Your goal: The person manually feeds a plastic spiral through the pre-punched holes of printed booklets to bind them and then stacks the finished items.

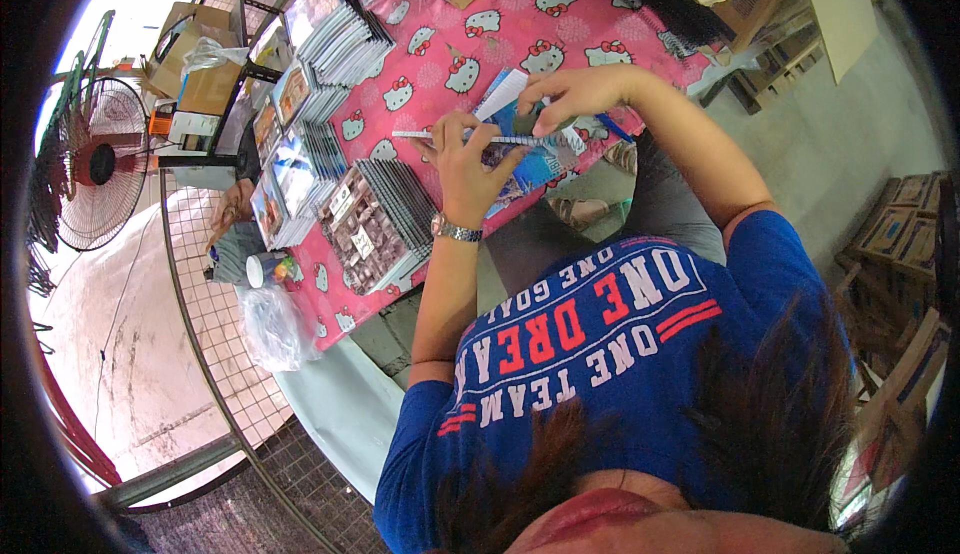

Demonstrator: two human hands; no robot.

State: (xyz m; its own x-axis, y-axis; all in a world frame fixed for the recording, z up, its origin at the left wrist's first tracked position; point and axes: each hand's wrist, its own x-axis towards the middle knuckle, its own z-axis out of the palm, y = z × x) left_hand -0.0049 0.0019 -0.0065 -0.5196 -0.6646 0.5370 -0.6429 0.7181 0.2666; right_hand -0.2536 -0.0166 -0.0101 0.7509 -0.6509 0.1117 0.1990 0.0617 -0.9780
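Note:
A spiral notebook with a blue picture cover lies at the near edge of the table, its white wire spine facing up. My left hand, a watch on its wrist, grips the notebook from the left, fingers on the spine. My right hand comes in from the right and pinches the spine and the cover's top edge. A white sheet sticks out behind the notebook.
The table carries a pink cloth with cartoon cats. Stacks of notebooks and more stacks fill its left side. A standing fan, cardboard boxes and a plastic bag are at left; wooden pallets at right.

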